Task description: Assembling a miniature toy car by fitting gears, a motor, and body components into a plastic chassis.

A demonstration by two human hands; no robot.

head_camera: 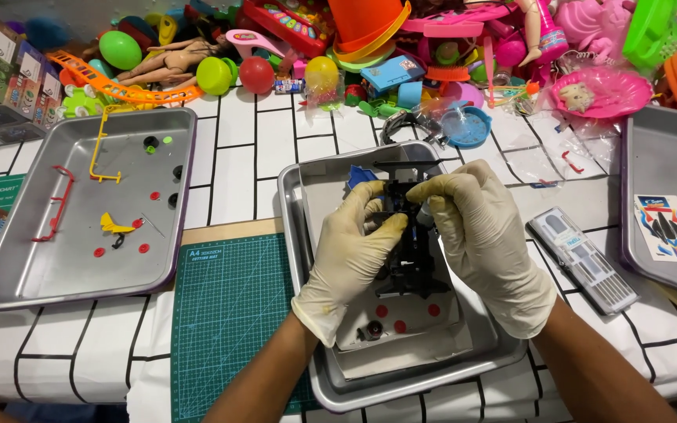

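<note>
Both gloved hands pinch the black chassis (pixel 411 251) over the middle tray (pixel 295 235). The left hand (pixel 352 251) and right hand (pixel 483 235) grip its far end; its long axis runs toward the person.

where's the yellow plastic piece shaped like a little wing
In the head view, the yellow winged piece lies in the metal tray on the left, between the red frame part and some small red discs.

The gloved left hand (pixel 352 254) and right hand (pixel 483 239) covered much of the black toy chassis (pixel 410 258) at centre frame, hiding how the fingers gripped it. At the right edge, a steel tray (pixel 652 157) was cut off, and the small dark parts (pixel 162 168) in the upper-left tray (pixel 9 258) were too tiny to identify.
</note>
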